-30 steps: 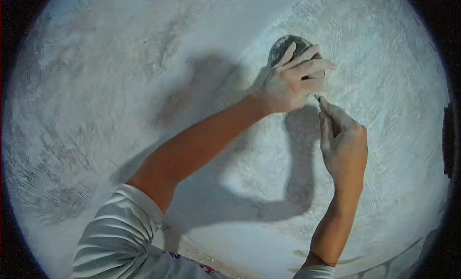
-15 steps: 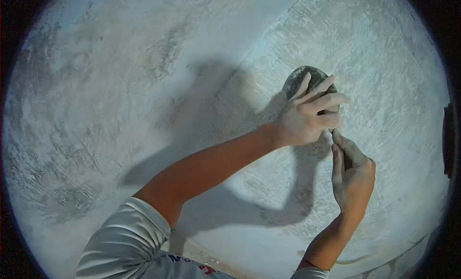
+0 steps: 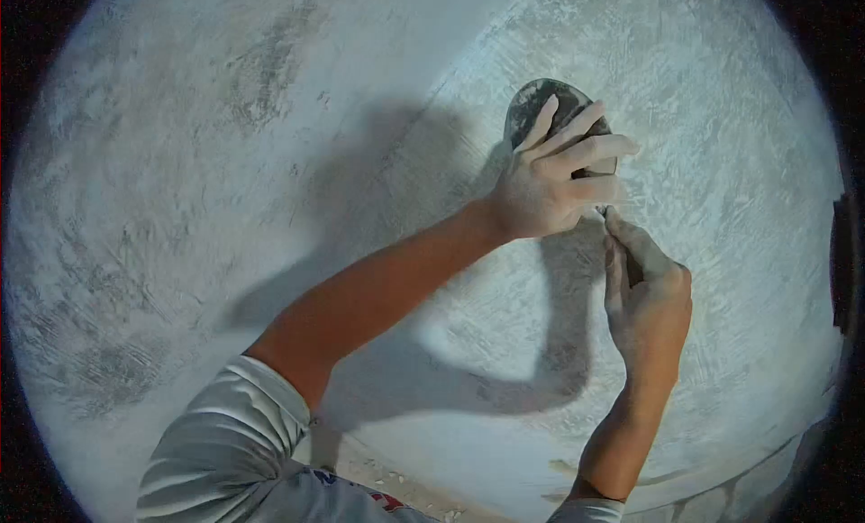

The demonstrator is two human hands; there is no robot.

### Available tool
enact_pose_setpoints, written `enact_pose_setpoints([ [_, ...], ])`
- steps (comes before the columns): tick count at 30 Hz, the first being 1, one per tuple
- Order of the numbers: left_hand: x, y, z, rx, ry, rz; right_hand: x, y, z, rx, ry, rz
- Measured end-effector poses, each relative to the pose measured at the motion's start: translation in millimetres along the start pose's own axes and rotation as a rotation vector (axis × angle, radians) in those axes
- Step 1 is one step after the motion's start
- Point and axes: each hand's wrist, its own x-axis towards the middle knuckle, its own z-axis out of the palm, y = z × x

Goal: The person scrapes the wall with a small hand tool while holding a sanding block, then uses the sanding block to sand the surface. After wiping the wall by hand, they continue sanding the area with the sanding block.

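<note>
A dark, round-nosed trowel (image 3: 528, 110), smeared with pale plaster, lies against the plastered wall (image 3: 739, 181). On its blade rests my left hand (image 3: 545, 185), with the fingers stretched out and spread across the back. Just below and to the right, my right hand (image 3: 647, 284) is closed around the thin handle end, thumb and forefinger close to the left palm. Pale dust coats both hands. Most of the handle is hidden inside my right fist, and my left fingers cover part of the blade.
Rough, streaked plaster fills most of the view, with a shadow of my arms on it. At the right edge is a dark upright object (image 3: 843, 266). Crumbs of debris (image 3: 396, 478) show near the bottom, and a curved edge with blocks (image 3: 712, 505) lies at bottom right.
Both hands and the trowel have moved up and slightly left along the wall. The grip looks the same.
</note>
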Motion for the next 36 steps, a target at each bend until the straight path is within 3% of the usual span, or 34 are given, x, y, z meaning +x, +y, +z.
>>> enact_pose_setpoints([
  [4, 5.4, 1.4, 5.4, -0.008, -0.019, 0.015, -6.3, 8.8, -18.1, 0.086, -0.013, -0.080],
  [5, 3.4, 4.3, 8.5, -0.009, -0.005, 0.016, 1.5, 19.1, -6.3, 0.051, 0.036, -0.192],
  [6, 3.4, -4.8, 4.5, 0.020, -0.019, -0.001, 8.8, 7.0, -1.5, 0.032, -0.036, -0.075],
  [8, 2.8, 0.4, 2.4, 0.005, -0.039, -0.038, 5.2, 0.6, -17.8, -0.094, -0.091, -0.079],
  [10, 3.9, 19.3, 3.0, -0.137, -0.026, -0.056, -0.9, -8.7, -24.2, -0.040, -0.058, -0.055],
  [12, 5.1, 6.2, -0.3, -0.078, 0.015, -0.068, 2.9, -5.9, -12.4, -0.019, 0.018, -0.116],
  [14, 5.5, -1.2, 2.8, -0.029, 0.035, -0.023, 7.8, -17.6, -25.3, -0.095, -0.134, 0.007],
  [17, 7.7, 6.5, 1.7, -0.063, 0.021, -0.006, 2.0, -7.9, -23.7, 0.028, -0.054, -0.068],
  [20, 6.8, -6.8, -10.5, -0.053, 0.004, -0.067, 12.9, -17.2, -19.6, -0.052, -0.125, -0.043],
  [21, 9.8, -6.4, -13.4, -0.074, 0.022, -0.058, 6.8, -17.9, -22.3, -0.089, -0.058, -0.127],
  [25, 4.4, -15.1, -20.6, -0.001, 0.001, -0.062, 19.3, -21.5, 2.3, -0.015, -0.043, -0.066],
  [28, 6.8, -18.2, -27.3, -0.026, 0.042, -0.016, 11.7, -37.4, -15.7, -0.064, -0.104, 0.015],
  [29, 6.7, -16.5, -26.6, -0.046, 0.069, -0.008, 15.7, -35.1, -6.0, -0.014, 0.036, -0.138],
  [32, 6.0, -31.6, -35.1, 0.029, -0.005, -0.041, 20.7, -39.9, -1.0, -0.208, -0.021, -0.146],
  [35, 12.7, -27.8, -35.5, -0.073, 0.027, 0.020, 24.8, -39.9, 4.4, -0.123, 0.042, -0.146],
  [36, 13.7, -33.0, -36.8, -0.086, 0.000, -0.079, 24.5, -40.5, 5.8, -0.100, 0.033, -0.143],
])
